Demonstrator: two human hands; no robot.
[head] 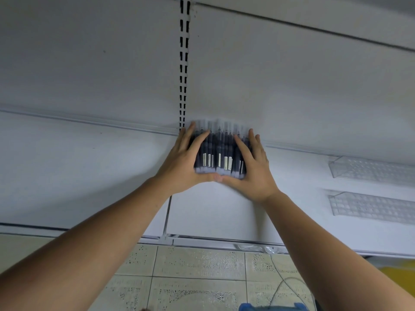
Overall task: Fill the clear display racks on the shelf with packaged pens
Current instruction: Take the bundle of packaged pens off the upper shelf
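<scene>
Your pens (pixel 221 151) sit at the centre of the frame as one tight bundle, lying on the white shelf (pixel 89 176) with their long axes pointing away from you toward the back panel. Your left hand (pixel 186 162) flanks the bundle's left side and your right hand (pixel 253 167) its right. The fingers of both are fairly straight, pressing the packs inward rather than wrapping them, and the thumbs meet under the near ends. The far ends are blurred, and you cannot tell whether a rack lies beneath the bundle.

What matters next is that the two clear racks lie well off to the right of the frame, the upper rack (pixel 370 169) above the lower rack (pixel 370 206). Both look empty and stretch sideways across the shelf. Your right hand is the nearer one, so the bundle probably has to travel rightward. No object stands on the shelf between the bundle and the racks.

The slotted upright (pixel 184 63) rises just behind your left fingertips. Squeezed only from the sides, loose packs could fan out or slip once lifted.
</scene>
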